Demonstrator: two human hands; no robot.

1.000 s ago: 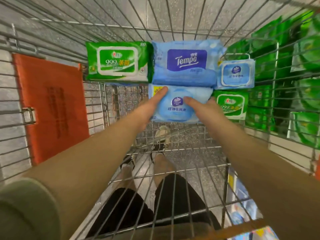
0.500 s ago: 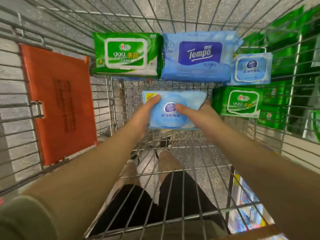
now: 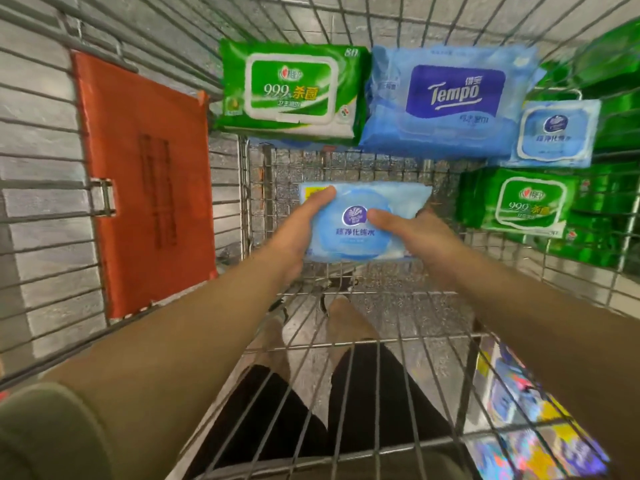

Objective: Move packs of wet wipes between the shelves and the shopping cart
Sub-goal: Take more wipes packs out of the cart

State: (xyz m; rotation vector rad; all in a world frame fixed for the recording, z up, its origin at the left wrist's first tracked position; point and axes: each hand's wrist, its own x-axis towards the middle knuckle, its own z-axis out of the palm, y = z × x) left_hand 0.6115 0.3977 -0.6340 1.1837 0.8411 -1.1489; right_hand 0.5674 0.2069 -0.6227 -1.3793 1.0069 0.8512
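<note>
Nearby, Tempo pack [image 3: 450, 102], orange flap [image 3: 145, 181].

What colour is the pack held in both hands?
Light blue, with a purple round logo; the pack shows clearly in the head view.

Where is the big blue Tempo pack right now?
The Tempo pack lies at the far end of the cart, between the large green pack on its left and a small blue pack on its right.

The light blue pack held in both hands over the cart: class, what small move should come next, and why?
Probably lift the light blue pack clear of the cart. The left hand and right hand grip its two ends, and it appears to hang apart from the other packs at the cart's far end, so nothing seems to block the way up.
</note>
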